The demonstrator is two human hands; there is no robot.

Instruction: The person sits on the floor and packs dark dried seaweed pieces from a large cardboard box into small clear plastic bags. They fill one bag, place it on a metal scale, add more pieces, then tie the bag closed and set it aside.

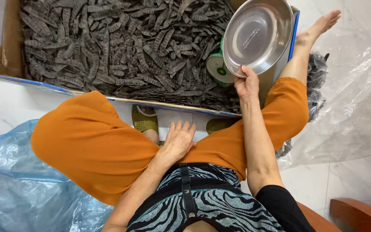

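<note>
My right hand (246,83) grips the lower rim of a round, empty steel bowl (258,34) and holds it tilted over the right end of a big cardboard box (5,64). The box is filled with several dark, dried seed pods (121,47). A small green and white weighing scale (217,68) stands among the pods just under the bowl. My left hand (178,139) lies flat with fingers apart on my orange trouser leg (95,146), holding nothing.
A blue plastic bag (18,180) lies crumpled at the lower left and a clear plastic sheet (353,107) at the right. A dark bag (316,81) sits by my right leg. A green sandal (144,120) is between my knees. A wooden corner (357,212) shows at the bottom right.
</note>
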